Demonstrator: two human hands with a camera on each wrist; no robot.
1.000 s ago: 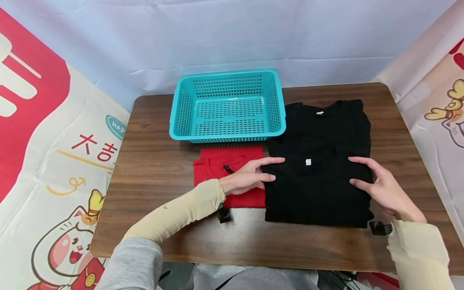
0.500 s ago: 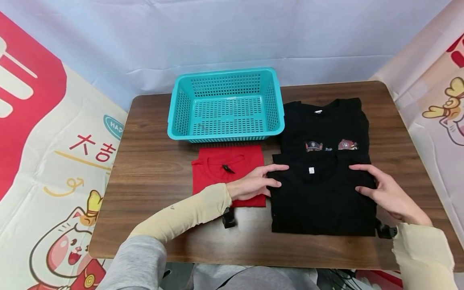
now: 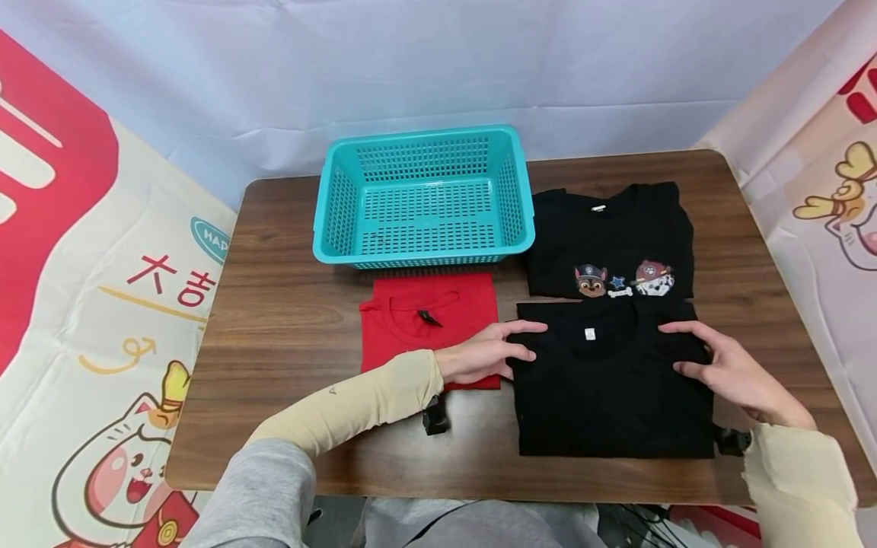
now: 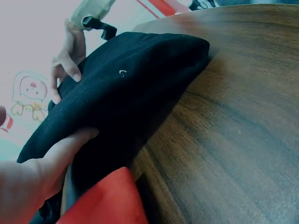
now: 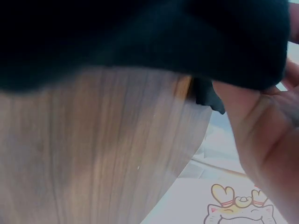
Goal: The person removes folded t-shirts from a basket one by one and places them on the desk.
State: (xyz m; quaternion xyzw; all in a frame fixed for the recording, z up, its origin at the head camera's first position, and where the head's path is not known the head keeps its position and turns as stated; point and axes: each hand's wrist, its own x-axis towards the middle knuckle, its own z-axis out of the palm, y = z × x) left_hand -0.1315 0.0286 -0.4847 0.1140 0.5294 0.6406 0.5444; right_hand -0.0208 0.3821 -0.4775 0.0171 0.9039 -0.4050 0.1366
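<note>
A folded black T-shirt with a white neck label is held between both hands near the table's front edge. My left hand grips its left side, and in the left wrist view the thumb lies on top of the cloth. The right side is gripped by my right hand; the right wrist view shows the shirt raised above the wood there. Behind it lies a second folded black T-shirt with cartoon dog faces printed on it. A folded red T-shirt lies to the left, partly behind my left hand.
A turquoise plastic basket with nothing in it stands at the back of the wooden table, its right side against the rear black shirt. White cloth hangs behind, with printed cloth at the left.
Both hands have drawn the front black T-shirt toward the person, off the rear one. The dog-face print on the rear shirt, hidden before, now shows.
</note>
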